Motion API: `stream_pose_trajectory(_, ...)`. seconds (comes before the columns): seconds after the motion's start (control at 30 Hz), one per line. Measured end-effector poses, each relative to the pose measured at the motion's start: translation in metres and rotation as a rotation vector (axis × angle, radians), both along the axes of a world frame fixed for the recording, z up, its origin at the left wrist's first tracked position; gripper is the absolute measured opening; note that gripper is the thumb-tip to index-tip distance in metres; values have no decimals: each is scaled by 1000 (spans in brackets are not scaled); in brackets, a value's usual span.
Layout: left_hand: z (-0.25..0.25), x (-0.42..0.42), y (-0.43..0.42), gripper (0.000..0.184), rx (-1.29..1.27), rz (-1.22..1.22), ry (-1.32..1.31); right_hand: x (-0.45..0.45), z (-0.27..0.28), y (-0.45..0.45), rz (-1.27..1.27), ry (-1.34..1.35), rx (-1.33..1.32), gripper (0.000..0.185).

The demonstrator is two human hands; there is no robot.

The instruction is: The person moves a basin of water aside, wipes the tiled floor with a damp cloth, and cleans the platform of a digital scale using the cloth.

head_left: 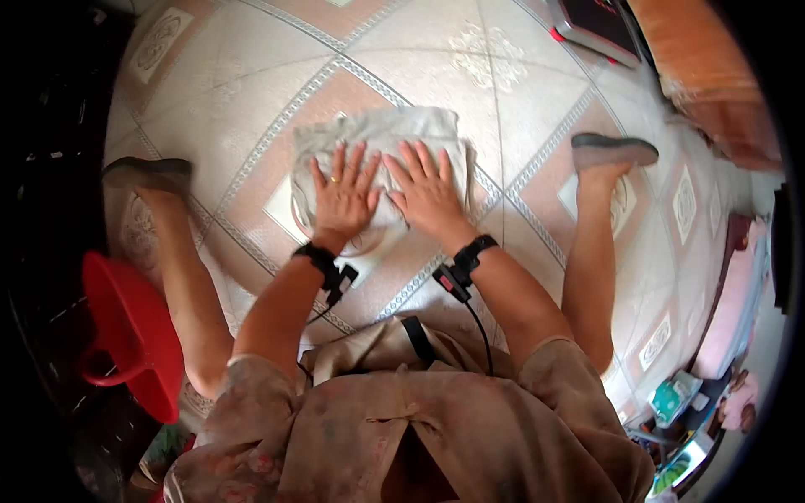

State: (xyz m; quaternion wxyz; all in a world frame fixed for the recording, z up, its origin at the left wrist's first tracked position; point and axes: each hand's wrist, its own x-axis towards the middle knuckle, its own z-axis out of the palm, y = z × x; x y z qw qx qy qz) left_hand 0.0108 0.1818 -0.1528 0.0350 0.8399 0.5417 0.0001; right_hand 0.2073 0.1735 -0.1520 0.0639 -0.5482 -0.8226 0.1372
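Observation:
A light grey-beige folded cloth (pixel 377 126) lies flat on the tiled floor in front of me; whether it is a garment or a towel I cannot tell. My left hand (pixel 342 199) rests palm down on its left half, fingers spread, with a ring on one finger. Beside it, my right hand (pixel 426 191) presses flat on the right half, fingers also apart. The two thumbs point toward each other with a small gap between. Both wrists wear black straps with small devices and cables. Parts of the cloth under the palms are hidden.
My legs stretch out on both sides over the patterned tile floor (pixel 251 75). A red plastic item (pixel 138 335) stands at the left by dark furniture. At the upper right are a dark flat box (pixel 595 29) and an orange-brown covered piece (pixel 713 75). A person (pixel 738 402) appears lower right.

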Motion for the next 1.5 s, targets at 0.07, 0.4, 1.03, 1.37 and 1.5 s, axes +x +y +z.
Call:
stream_pose_trajectory(0.07, -1, -4, -20, 68, -23, -7, -9, -4, 5, -6, 41, -37, -33, 64)
stream_pose_trajectory(0.4, 41, -2, -26, 71, -491, -57, 196, -9, 67, -6, 149, -204, -448, 66)
stream_pose_trajectory(1.03, 11, -53, -84, 66, -100, 466, -88, -72, 47, 1, 366, -146, -225, 61)
stream_pose_trajectory(1.37, 5, -121, 41, 67, -29, 333, -21, -109, 11, 110, 397, -12, -48, 59)
stream_pose_trajectory(1.5, 11, -113, 58, 71, -99, 348, 49, -110, 41, 143, 463, -168, -136, 60)
